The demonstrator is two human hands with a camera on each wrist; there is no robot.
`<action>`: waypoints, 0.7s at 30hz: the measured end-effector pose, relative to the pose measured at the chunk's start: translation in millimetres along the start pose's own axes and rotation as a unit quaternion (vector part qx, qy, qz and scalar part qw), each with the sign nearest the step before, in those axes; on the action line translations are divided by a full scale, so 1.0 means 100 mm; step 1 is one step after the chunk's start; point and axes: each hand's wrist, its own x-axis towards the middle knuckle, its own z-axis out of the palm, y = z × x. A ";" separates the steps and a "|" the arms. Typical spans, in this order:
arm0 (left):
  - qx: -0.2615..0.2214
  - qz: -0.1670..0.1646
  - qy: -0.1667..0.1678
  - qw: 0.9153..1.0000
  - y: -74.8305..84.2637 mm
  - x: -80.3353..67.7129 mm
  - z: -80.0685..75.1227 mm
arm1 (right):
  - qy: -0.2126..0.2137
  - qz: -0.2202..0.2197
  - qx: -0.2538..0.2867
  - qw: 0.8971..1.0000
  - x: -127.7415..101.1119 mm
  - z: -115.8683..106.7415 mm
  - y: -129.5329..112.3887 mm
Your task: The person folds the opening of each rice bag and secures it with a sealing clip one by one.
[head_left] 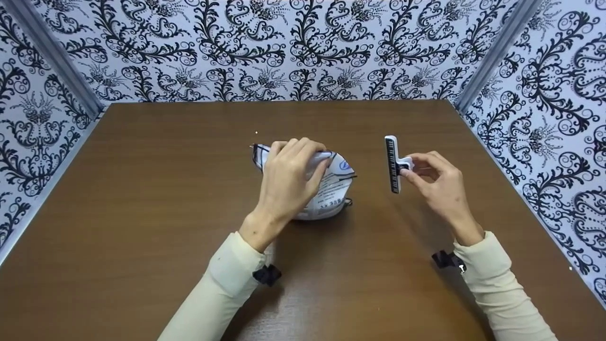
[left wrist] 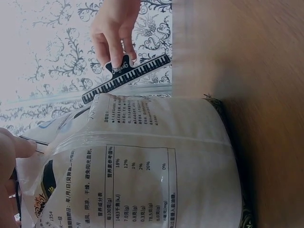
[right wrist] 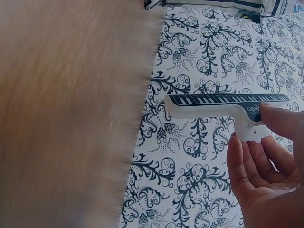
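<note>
Our left hand [head_left: 289, 182] grips the top of a printed bag [head_left: 334, 189], which sits on the table [head_left: 156, 203]. With our right hand [head_left: 441, 188] we pinch a clip [head_left: 392, 165] by its handles, holding it up to the right, apart from the bag.

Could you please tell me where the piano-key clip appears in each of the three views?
Head: the piano-key clip is right of centre, its bar nearly vertical, pinched by the right hand.
Left wrist: the piano-key clip is upper left of centre, slanting, above the bag.
Right wrist: the piano-key clip is right of centre, around mid-height.
Shared landmark: the patterned wall.
</note>
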 end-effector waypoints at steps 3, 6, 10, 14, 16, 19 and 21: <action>-0.001 -0.001 -0.001 1.000 0.00 0.00 0.00 | 0.002 0.006 0.008 1.000 -0.03 -0.01 -0.01; -0.001 -0.003 -0.001 1.000 0.01 0.00 0.00 | 0.002 0.009 0.014 1.000 -0.04 -0.01 -0.04; -0.001 -0.006 -0.003 1.000 0.01 0.00 0.00 | 0.001 0.004 0.015 1.000 -0.06 -0.01 -0.06; -0.003 -0.006 -0.005 1.000 0.01 0.00 0.00 | -0.001 0.005 0.021 1.000 -0.08 0.00 -0.08; -0.003 -0.005 -0.004 1.000 0.02 0.01 0.00 | -0.003 0.004 0.024 1.000 -0.10 0.01 -0.10; 0.000 -0.004 -0.004 1.000 0.02 0.01 0.00 | -0.006 0.002 0.028 1.000 -0.12 0.03 -0.13; 0.000 -0.004 -0.004 1.000 0.02 0.01 0.01 | -0.008 0.001 0.030 1.000 -0.14 0.04 -0.15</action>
